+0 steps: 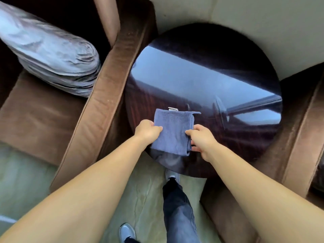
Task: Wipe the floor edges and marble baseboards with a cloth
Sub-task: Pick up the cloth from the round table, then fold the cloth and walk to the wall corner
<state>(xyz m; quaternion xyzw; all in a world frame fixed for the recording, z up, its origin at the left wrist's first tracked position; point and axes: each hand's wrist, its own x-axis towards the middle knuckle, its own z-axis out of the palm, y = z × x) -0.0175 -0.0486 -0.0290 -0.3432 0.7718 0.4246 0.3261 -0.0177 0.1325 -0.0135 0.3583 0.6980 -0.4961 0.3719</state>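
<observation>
Brown armchair (105,95) flanks the left hand (146,130); round glossy table (219,88) extends beyond both hands, its near rim beneath them. Folded blue cloth (172,132) is pinched at opposite edges between left hand and right hand (203,139). Green floor (145,199) lies open below.

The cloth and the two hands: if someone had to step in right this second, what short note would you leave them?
Left hand: gripping the left edge of the blue cloth.
Right hand: pinching the cloth's right edge.
Cloth: folded into a neat pad, held over the near part of the round dark table, between two brown armchairs.
Done: the cloth looks folded and ready; no wiped floor edge or baseboard shows here.
Left: take the cloth down to the floor and wipe along the edges and marble baseboards, none of which are visible in this view.
</observation>
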